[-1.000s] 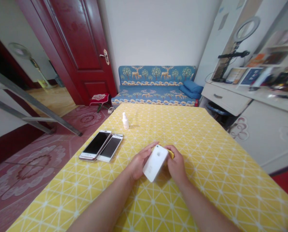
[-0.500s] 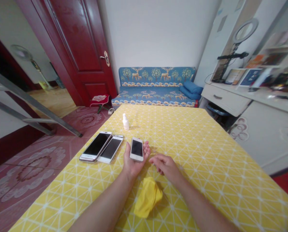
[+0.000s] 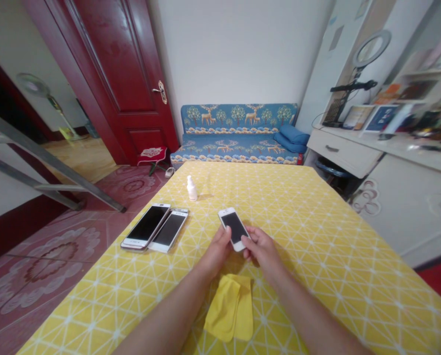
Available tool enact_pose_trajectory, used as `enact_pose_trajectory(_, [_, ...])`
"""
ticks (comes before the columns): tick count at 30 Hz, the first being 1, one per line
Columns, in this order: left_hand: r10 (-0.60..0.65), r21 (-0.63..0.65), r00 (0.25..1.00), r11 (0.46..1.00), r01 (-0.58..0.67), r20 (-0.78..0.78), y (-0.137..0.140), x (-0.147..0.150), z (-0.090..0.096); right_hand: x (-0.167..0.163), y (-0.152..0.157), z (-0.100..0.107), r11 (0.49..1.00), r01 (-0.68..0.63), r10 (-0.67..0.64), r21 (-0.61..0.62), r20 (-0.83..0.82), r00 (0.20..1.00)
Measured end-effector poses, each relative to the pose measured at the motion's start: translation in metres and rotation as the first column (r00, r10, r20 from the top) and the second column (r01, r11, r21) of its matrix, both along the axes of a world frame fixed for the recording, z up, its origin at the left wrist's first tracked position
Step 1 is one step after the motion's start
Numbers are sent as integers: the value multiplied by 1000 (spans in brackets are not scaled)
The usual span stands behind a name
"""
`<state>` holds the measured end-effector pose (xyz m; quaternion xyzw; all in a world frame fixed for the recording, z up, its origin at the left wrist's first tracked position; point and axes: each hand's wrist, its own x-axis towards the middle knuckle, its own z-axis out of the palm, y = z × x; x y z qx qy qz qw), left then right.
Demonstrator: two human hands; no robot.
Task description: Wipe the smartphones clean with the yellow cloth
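Both hands are on the phone [image 3: 234,228] now, lifted just above the yellow table [image 3: 316,236]. It is a small white handset, screen up and dark, a white border round the black glass, tilted so its top end points away and a little to the left. The left hand [image 3: 217,250] grips it from the left, thumb laid along the near left edge. The right hand [image 3: 262,248] closes on the lower right corner, fingertips [image 3: 247,240] pressed to the edge of the screen. So both hands are grasping the phone, neither one loose.

Just below the wrists, a yellow cloth [image 3: 231,306] lies crumpled and folded on the table, touching neither hand.

Off to the left, two more phones [image 3: 156,230] lie flat, side by side and touching, screens up and dark; the left one is bigger, the right one white-edged. They sit close to the table's left edge, well apart from the held phone.

Farther back stands a small white spray bottle [image 3: 191,189], upright, on its own; what it holds cannot be told.

Beyond the table, a blue sofa [image 3: 238,130] sits against the wall.
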<state>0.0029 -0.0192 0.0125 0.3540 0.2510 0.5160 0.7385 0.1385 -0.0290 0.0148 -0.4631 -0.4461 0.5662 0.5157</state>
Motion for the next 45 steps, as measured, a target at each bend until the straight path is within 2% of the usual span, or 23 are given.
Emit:
enact_pose_trajectory(2, [16, 19, 999, 1000, -15, -28, 0, 1, -2, 15, 9, -4, 992, 127, -127, 21, 4, 992])
enact_pose_trajectory(4, [42, 5, 997, 999, -42, -60, 2, 1, -5, 38, 20, -8, 950, 307, -312, 59, 91, 946])
enact_pose_trajectory(6, [60, -25, 994, 998, -63, -88, 4, 1, -9, 66, 30, -12, 868, 478, -496, 130, 246, 833])
enact_pose_trajectory(9, [65, -54, 994, 996, -70, -89, 7, 0, -11, 102, 38, -14, 811, 555, -580, 187, 383, 719])
enact_pose_trajectory(10, [68, -60, 994, 995, -73, -88, 7, 0, -11, 110, 39, -15, 804, 541, -585, 247, 491, 645])
enact_pose_trajectory(11, [70, -63, 994, 995, -76, -89, 7, 0, -11, 115, 39, -16, 804, 504, -578, 316, 616, 536])
enact_pose_trajectory(13, [79, -66, 992, 994, -85, -98, 7, 1, -10, 116, 39, -18, 842, 361, -501, 401, 830, 244])
enact_pose_trajectory(14, [81, -67, 992, 994, -88, -101, 7, 1, -10, 113, 39, -20, 875, 290, -435, 388, 893, 117])
enact_pose_trajectory(15, [80, -66, 992, 994, -87, -102, 7, 2, -9, 109, 40, -22, 907, 243, -364, 345, 930, 40])
enact_pose_trajectory(17, [74, -59, 992, 995, -81, -104, 7, 2, -10, 99, 46, -27, 952, 197, -233, 236, 972, -40])
enact_pose_trajectory(21, [62, -30, 991, 997, -66, -120, 7, 2, -11, 88, 67, -28, 971, 186, -138, 153, 986, -90])
enact_pose_trajectory(25, [67, -26, 986, 997, -72, -151, 5, 1, -8, 85, 94, -22, 966, 223, -116, 129, 991, -72])
enact_pose_trajectory(33, [63, -31, 983, 997, -70, -170, 3, 4, -3, 68, 138, -22, 896, 408, -156, 178, 984, -86])
enact_pose_trajectory(38, [60, -15, 979, 998, -64, -195, 4, 4, -5, 62, 142, -24, 869, 436, -201, 233, 972, -118])
enact_pose_trajectory(45, [48, 34, 971, 999, -41, -233, 7, 3, -13, 60, 130, -19, 870, 366, -292, 330, 943, -158])
